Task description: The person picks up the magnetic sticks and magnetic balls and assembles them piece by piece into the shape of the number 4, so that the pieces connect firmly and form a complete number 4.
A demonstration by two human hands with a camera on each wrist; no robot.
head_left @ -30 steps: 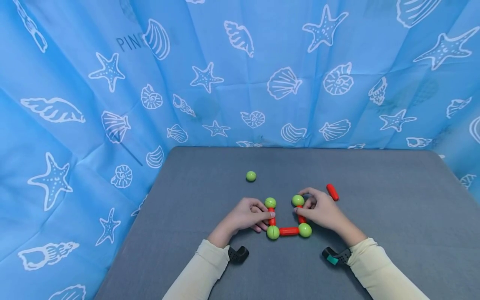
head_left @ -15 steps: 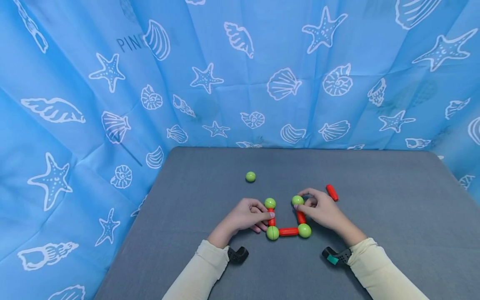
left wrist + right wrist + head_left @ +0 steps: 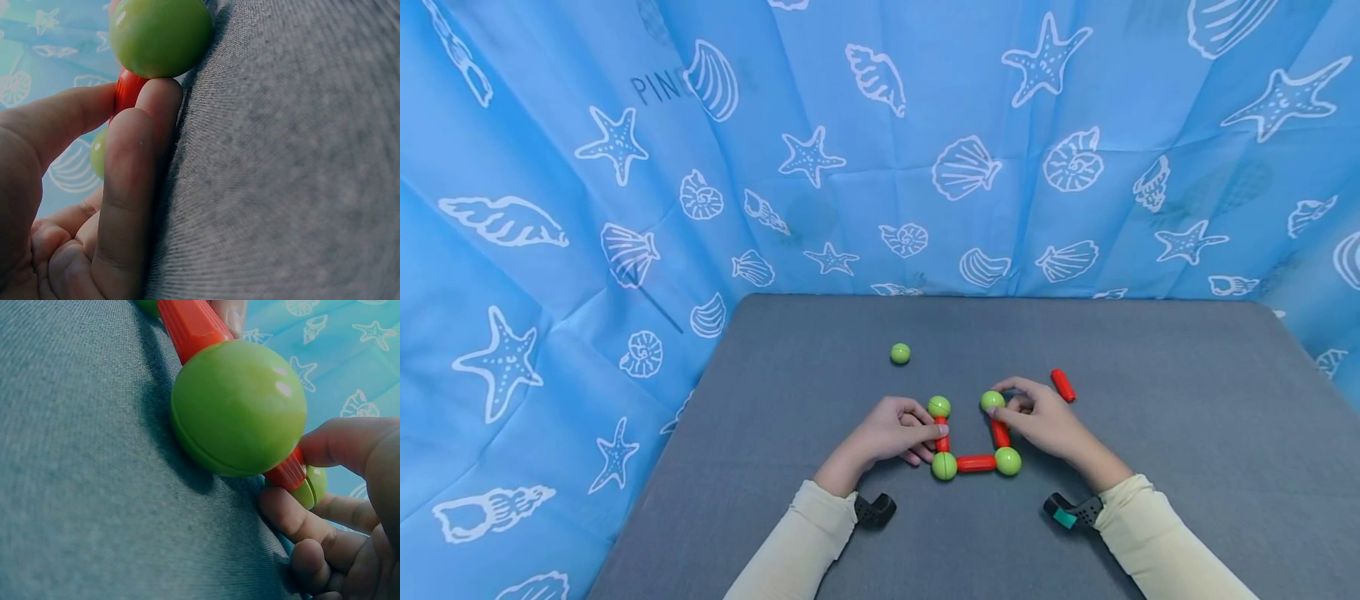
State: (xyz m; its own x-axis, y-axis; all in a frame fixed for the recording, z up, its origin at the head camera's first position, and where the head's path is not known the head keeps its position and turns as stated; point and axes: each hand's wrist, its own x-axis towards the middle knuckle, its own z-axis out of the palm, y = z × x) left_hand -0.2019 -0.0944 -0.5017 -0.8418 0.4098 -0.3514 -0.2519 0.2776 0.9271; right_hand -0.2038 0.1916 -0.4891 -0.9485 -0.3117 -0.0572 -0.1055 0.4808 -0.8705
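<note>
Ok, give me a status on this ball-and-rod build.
Done: three red rods and four green balls appear joined in a U, open on the far side. In hand: the left hand pinches the left rod; the right hand holds the far right ball. Remaining: a loose red rod and a loose green ball lie apart; the rod might close the gap.

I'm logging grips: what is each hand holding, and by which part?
The left hand pinches the left red rod near its middle; the right hand holds the far green ball on the right, by its far and near sides.
</note>
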